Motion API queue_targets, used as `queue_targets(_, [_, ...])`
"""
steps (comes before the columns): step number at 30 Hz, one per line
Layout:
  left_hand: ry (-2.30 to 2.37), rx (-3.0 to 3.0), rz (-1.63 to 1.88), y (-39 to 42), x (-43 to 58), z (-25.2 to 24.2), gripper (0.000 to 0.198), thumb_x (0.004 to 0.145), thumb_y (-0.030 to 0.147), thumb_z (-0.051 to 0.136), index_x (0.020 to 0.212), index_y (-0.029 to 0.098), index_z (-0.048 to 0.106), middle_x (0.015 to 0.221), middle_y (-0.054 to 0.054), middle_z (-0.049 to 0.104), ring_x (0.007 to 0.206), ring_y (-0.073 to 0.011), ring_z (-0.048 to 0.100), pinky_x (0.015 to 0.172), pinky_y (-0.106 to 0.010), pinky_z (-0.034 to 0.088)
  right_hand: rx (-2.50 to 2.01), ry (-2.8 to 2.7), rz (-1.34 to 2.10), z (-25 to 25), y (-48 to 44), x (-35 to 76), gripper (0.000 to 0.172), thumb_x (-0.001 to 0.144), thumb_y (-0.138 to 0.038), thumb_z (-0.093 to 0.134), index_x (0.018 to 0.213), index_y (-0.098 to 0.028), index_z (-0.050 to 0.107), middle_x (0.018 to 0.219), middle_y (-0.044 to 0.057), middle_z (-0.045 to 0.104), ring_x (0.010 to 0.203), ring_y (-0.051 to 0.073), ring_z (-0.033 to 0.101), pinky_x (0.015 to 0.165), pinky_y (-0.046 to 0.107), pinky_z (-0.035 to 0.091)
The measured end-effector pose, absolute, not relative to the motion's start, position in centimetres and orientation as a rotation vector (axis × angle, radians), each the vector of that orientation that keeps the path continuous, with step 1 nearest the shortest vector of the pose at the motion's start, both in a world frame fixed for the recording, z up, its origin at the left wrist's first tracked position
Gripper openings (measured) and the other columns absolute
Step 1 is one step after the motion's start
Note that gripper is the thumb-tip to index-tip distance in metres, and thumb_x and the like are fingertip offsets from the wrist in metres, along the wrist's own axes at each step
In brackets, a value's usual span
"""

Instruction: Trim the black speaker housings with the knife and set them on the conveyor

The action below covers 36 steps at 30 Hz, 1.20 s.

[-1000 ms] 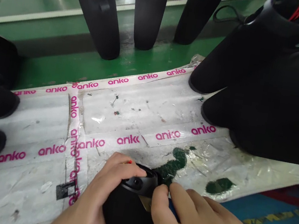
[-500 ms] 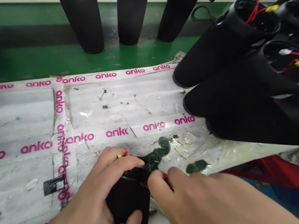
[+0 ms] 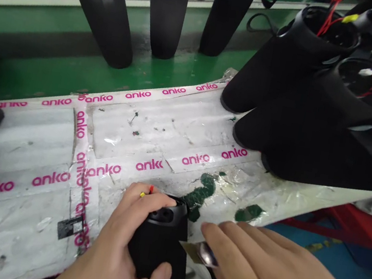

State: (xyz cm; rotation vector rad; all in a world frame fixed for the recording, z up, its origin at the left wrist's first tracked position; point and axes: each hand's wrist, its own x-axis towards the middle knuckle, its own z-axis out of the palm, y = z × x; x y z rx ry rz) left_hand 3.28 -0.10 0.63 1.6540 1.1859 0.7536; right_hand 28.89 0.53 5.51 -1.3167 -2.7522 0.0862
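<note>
My left hand point(image 3: 126, 239) is wrapped round a black, fabric-covered tapered housing point(image 3: 156, 249). Its fingers lie over the near end, where a smooth black panel point(image 3: 162, 214) with dark round recesses shows. Small red and yellow connector ends point(image 3: 146, 191) poke up beside those fingers. To the right, my right hand point(image 3: 264, 267) is closed round a utility knife point(image 3: 204, 254). The knife's metal tip points left at the housing's right side; whether it touches the fabric I cannot tell. Most of the handle is hidden by my fingers.
Several similar black housings point(image 3: 283, 70) with red wires lean at the right. Others point(image 3: 165, 17) stand on the green surface point(image 3: 50, 74) behind. White sheeting with pink-lettered tape point(image 3: 138, 95) covers the table. A flat black piece point(image 3: 67, 228) lies at left, and a red object point(image 3: 353, 224) is below the right edge.
My right hand has drawn back from the panel end, down and to the right. The knife's metal tip and the panel's recesses now show. My left hand keeps its hold.
</note>
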Motion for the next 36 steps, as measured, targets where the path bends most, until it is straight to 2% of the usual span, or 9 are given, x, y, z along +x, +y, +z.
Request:
queue_targets(3, [1.18,1.668,0.747,-0.1,3.3,0.7,0.089,0.075,0.004,0.065,0.152,0.045,0.048,0.158,-0.005,0.046,0.149,-0.0341,0.057,0.116,-0.045,0.059,-1.299,-2.746,0.214,4.5,0.7,27.4,0.043,0.076,-0.004,0.052,0.115,-0.024,0.056,0.085,-0.005,0.066,0.066,0.019,0.061,0.063,0.037,0.042])
queue_targets(8, [1.186,1.727,0.757,0.3,3.5,0.8,0.086,0.075,0.008,0.063,0.151,0.044,0.048,0.151,-0.004,0.05,0.145,-0.0304,0.059,0.117,-0.043,0.058,-1.293,-2.677,0.185,4.0,1.1,27.3,0.035,0.074,-0.01,0.056,0.105,-0.027,0.053,0.078,-0.006,0.063,0.058,0.02,0.055,0.056,0.037,0.037])
queue_targets(19, [1.144,1.741,0.769,1.1,3.8,1.2,0.077,0.075,0.015,0.064,0.145,0.043,0.051,0.132,-0.002,0.057,0.12,-0.0244,0.069,0.102,-0.035,0.063,-1.368,-2.74,0.13,4.9,1.9,26.7,0.056,0.055,-0.01,0.054,0.107,-0.028,0.054,0.076,-0.006,0.068,0.052,0.019,0.063,0.05,0.036,0.037])
queue_targets(23, [1.136,1.749,0.775,1.4,3.9,1.2,0.077,0.075,0.013,0.064,0.145,0.041,0.051,0.133,-0.003,0.058,0.122,-0.0264,0.069,0.101,-0.036,0.064,-1.335,-2.748,0.226,5.7,2.8,26.5,0.046,0.055,-0.009,0.055,0.097,-0.028,0.052,0.066,-0.007,0.063,0.043,0.017,0.055,0.046,0.035,0.025])
queue_targets(26, [1.169,1.746,0.784,1.1,3.8,1.0,0.078,0.075,0.012,0.063,0.146,0.042,0.05,0.136,-0.003,0.058,0.128,-0.0278,0.067,0.108,-0.04,0.062,-1.313,-2.772,0.321,6.2,3.8,26.0,0.039,0.055,-0.007,0.057,0.086,-0.028,0.047,0.058,-0.009,0.055,0.038,0.016,0.047,0.045,0.035,0.015])
queue_targets(28, [1.196,1.733,0.773,0.8,3.8,0.8,0.081,0.075,0.011,0.063,0.148,0.043,0.05,0.14,-0.003,0.057,0.133,-0.0289,0.065,0.113,-0.043,0.059,-1.289,-2.815,0.338,6.4,4.2,25.9,0.039,0.054,-0.006,0.058,0.084,-0.028,0.046,0.057,-0.01,0.056,0.038,0.016,0.048,0.046,0.037,0.012])
queue_targets(30, [1.206,1.712,0.769,0.4,4.0,0.5,0.084,0.073,0.009,0.064,0.149,0.044,0.051,0.144,-0.003,0.056,0.136,-0.0302,0.063,0.115,-0.045,0.058,-1.259,-2.83,0.29,6.7,4.1,26.0,0.039,0.053,-0.005,0.056,0.083,-0.029,0.046,0.057,-0.01,0.055,0.039,0.017,0.048,0.046,0.038,0.013])
queue_targets(33, [1.172,1.66,0.823,0.0,4.5,0.2,0.086,0.07,0.008,0.065,0.147,0.045,0.055,0.143,-0.004,0.055,0.132,-0.0303,0.066,0.109,-0.044,0.062,-1.247,-2.749,0.163,6.8,3.1,26.8,0.037,0.057,-0.007,0.052,0.087,-0.029,0.049,0.059,-0.009,0.055,0.039,0.017,0.047,0.046,0.038,0.021])
queue_targets(36, [1.122,1.615,0.822,-0.1,5.0,0.3,0.087,0.067,0.009,0.068,0.145,0.047,0.058,0.142,-0.004,0.053,0.128,-0.0293,0.069,0.105,-0.042,0.065,-1.316,-2.649,0.109,6.2,1.6,27.4,0.04,0.06,-0.007,0.048,0.093,-0.029,0.05,0.061,-0.008,0.055,0.038,0.017,0.046,0.046,0.039,0.021])
